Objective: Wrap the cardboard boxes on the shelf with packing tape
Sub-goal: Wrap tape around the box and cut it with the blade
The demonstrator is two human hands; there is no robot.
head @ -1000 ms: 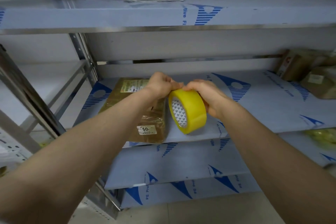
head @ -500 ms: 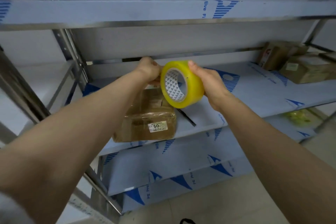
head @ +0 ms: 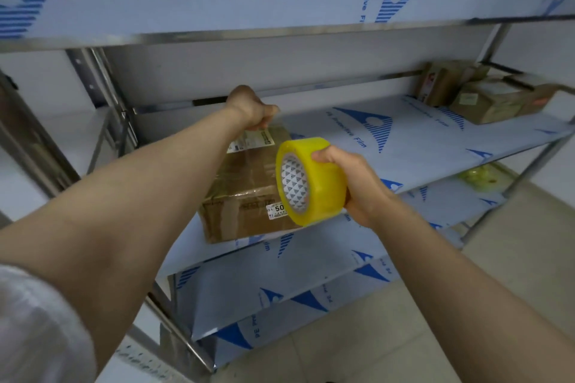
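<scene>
I see R hand [head: 357, 186], fingers [head: 326, 156] clamped round yellow tape roll [head: 323, 183], just in front of box [head: 245, 183] on mid shelf [head: 435, 140]. L hand [head: 252, 109] fingers [head: 259, 121] curled at box's far top edge; can't tell what they pinch.

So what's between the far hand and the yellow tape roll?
In the head view, the top of the cardboard box, with its white label, lies between the left hand and the tape roll that the right hand grips.
</scene>
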